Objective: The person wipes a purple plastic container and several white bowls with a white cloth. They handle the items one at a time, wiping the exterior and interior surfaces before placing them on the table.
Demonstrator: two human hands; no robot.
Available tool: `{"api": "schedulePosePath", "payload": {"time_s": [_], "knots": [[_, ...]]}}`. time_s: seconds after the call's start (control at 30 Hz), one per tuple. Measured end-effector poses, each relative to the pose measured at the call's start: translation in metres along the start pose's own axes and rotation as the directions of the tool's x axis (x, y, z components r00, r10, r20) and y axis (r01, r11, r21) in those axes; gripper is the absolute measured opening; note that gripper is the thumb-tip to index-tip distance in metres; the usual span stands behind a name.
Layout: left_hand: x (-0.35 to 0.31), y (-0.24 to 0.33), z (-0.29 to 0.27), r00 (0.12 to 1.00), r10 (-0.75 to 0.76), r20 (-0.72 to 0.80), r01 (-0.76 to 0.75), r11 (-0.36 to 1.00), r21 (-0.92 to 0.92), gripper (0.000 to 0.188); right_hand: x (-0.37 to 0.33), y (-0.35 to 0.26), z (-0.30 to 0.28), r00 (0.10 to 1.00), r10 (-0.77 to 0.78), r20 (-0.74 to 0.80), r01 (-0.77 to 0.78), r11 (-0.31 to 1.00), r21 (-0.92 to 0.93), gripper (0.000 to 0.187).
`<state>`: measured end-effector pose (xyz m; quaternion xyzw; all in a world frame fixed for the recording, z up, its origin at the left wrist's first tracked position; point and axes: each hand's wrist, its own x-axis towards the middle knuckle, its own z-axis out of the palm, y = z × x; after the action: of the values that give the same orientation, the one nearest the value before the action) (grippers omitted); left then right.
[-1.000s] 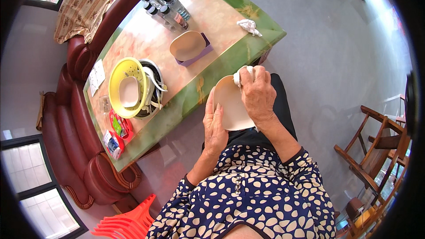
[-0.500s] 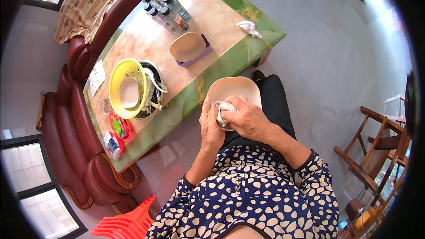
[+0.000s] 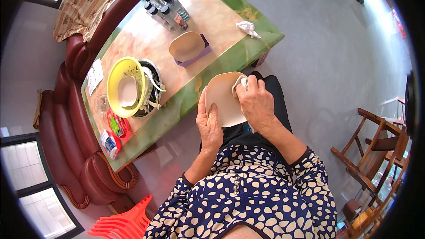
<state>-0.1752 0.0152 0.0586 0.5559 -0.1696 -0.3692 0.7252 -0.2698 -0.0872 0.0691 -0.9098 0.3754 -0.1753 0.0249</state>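
I am noting the right hand [image 3: 256,104], clamped on a white cloth [image 3: 239,82], shifting toward 12 o'clock on the cream plate [image 3: 223,99]; left hand [image 3: 210,126] is gripping its rim. Green-edged surface [image 3: 230,57] is sitting at 11 o'clock, grey floor [image 3: 327,44] around.

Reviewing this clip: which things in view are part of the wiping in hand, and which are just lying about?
In hand:
- beige plate, held by the left hand
- white cloth, pressed to the plate by the right hand

Lying about:
- yellow colander
- second plate
- bottles
- crumpled tissue
- green-edged table
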Motion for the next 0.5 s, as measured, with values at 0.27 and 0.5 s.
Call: {"api": "schedulePosePath", "payload": {"time_s": [0.27,0.5], "knots": [[0.000,-0.003,-0.010,0.999,-0.033,0.025,0.030,0.994,0.106,0.046,-0.014,-0.022,-0.008,0.994,-0.082,-0.078,0.106,0.917,0.385,0.018],[-0.005,0.002,0.001,0.998,-0.023,0.061,0.022,1.000,0.005,0.045,0.006,-0.010,0.007,0.977,0.090,-0.192,-0.041,0.969,0.244,0.031]]}}
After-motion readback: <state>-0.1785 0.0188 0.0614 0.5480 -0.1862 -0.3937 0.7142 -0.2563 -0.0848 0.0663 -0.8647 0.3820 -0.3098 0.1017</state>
